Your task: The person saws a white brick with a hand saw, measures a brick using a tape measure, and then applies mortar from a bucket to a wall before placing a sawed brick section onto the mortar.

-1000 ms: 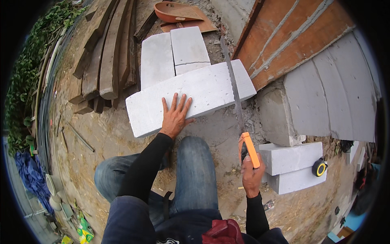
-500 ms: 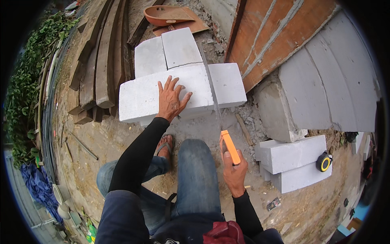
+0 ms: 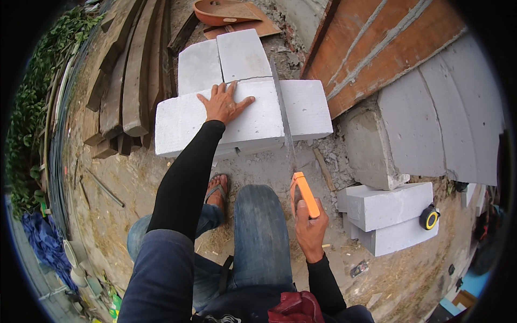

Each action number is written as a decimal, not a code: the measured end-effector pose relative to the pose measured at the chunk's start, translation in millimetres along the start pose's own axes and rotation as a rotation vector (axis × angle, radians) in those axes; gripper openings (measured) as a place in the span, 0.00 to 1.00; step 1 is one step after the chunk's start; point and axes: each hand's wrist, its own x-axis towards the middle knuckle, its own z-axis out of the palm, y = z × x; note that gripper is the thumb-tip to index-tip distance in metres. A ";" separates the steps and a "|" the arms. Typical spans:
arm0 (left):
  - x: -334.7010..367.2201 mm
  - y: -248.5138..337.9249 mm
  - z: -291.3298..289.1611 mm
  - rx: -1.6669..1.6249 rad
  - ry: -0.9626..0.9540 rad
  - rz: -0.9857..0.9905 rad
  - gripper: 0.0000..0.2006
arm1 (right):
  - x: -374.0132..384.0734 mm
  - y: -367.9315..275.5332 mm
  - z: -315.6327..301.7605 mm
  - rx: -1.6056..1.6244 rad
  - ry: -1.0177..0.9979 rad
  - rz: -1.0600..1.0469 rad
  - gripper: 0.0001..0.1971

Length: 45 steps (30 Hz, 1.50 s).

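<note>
My left hand [image 3: 225,104] lies with fingers spread on top of a long white lightweight concrete block [image 3: 177,121]. My right hand [image 3: 311,231] is wrapped round the orange handle of a hand saw [image 3: 306,195]. Its long blade reaches away from me along the right end of that block. Two more white blocks [image 3: 244,54] sit directly behind, side by side. Another white block [image 3: 307,107] sticks out to the right beyond the blade. Whether the blade is inside a cut or only beside the end face, I cannot tell.
Dark timber beams [image 3: 137,81] are stacked at the left. A terracotta-coloured basin [image 3: 221,13] lies at the back. Rusty-brown board [image 3: 371,48] and grey slabs [image 3: 431,118] stand at the right. A yellow-black tape measure [image 3: 429,217] rests against white blocks [image 3: 390,207] on the right.
My left hand has slid farther away along the block's top, its fingers now near the far edge. My right hand keeps hold of the saw, nearly in place. The view has shifted slightly.
</note>
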 end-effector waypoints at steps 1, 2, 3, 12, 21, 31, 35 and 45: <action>0.3 -1.4 0.1 -0.004 0.004 -0.003 0.47 | -0.3 -2.0 0.4 0.014 -0.006 0.011 0.12; 0.3 -2.5 0.3 -0.008 0.026 0.003 0.47 | -0.8 -4.5 0.3 0.027 -0.011 0.020 0.12; 0.7 -2.6 1.3 0.005 0.043 0.013 0.47 | -1.3 -4.8 0.1 0.054 -0.016 0.040 0.11; -1.2 -4.7 -0.8 0.008 0.000 -0.010 0.47 | -28.0 -15.9 -5.5 0.009 -0.028 0.031 0.12; -24.3 -9.0 24.3 0.066 0.264 -0.008 0.45 | 9.4 -48.8 3.8 -0.045 -0.040 -0.029 0.13; -31.7 15.3 42.4 0.063 0.323 -0.118 0.43 | -69.0 -31.3 -40.8 -0.124 -0.065 -0.002 0.11; -44.1 11.9 41.0 0.023 0.286 -0.116 0.42 | -11.5 -24.1 -10.5 -0.093 -0.056 -0.005 0.15; -34.8 19.0 29.2 0.063 0.275 -0.137 0.41 | -45.4 -12.4 -35.6 -0.127 -0.035 -0.027 0.13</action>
